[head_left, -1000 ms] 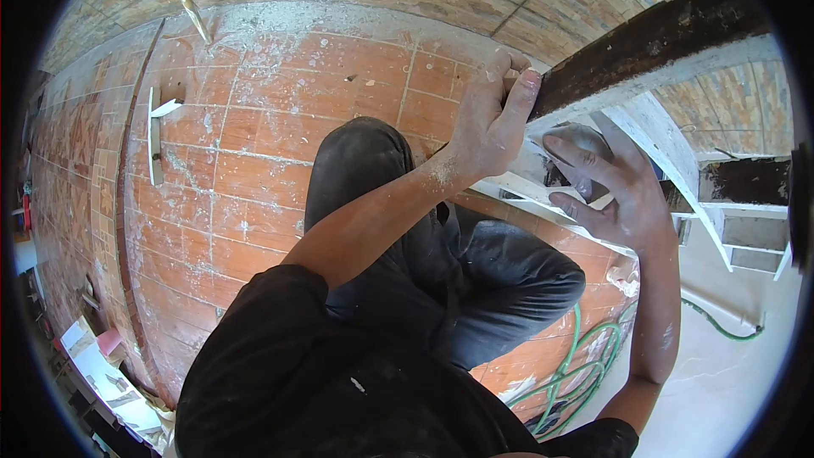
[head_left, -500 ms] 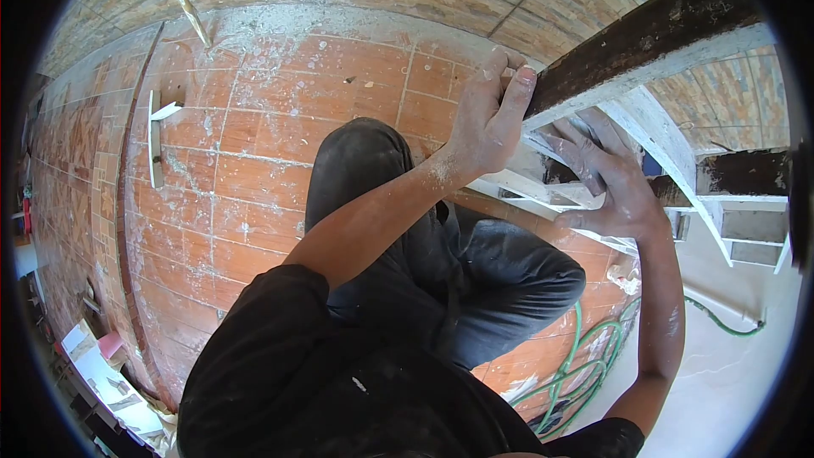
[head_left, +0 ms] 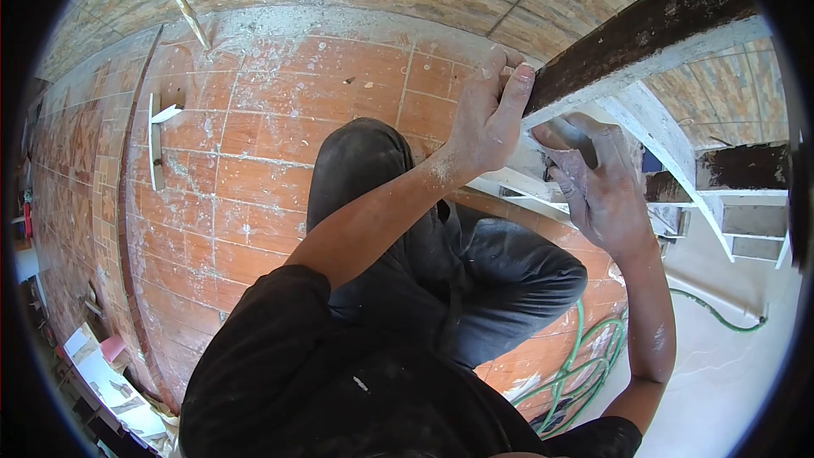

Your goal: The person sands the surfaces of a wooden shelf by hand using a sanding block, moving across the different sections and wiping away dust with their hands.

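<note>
A long dark-brown and white beam [head_left: 644,38] runs from the upper right down to the middle. Around its near end my left hand [head_left: 490,119] is wrapped, the thumb pressed on the corner. Just below and right of that end, my right hand [head_left: 598,191] is curled, its fingers bent around a thin, dusty piece that looks like a folded sheet [head_left: 566,159]. The fingertips are near the beam's white underside. Both hands are coated with pale dust. Behind the right hand are white curved strips [head_left: 657,131] of a frame.
Dusty orange tiles [head_left: 271,136] cover the floor, with a white T-shaped piece [head_left: 156,140] on it. A thin wooden stick [head_left: 182,0] leans at the upper left. A green hose [head_left: 568,373] lies coiled at the lower right, beside a white wall [head_left: 712,382].
My right hand has shifted slightly down and left, and its fingers and thumb have curled in from a more spread pose. My left hand has stayed on the beam's end.
</note>
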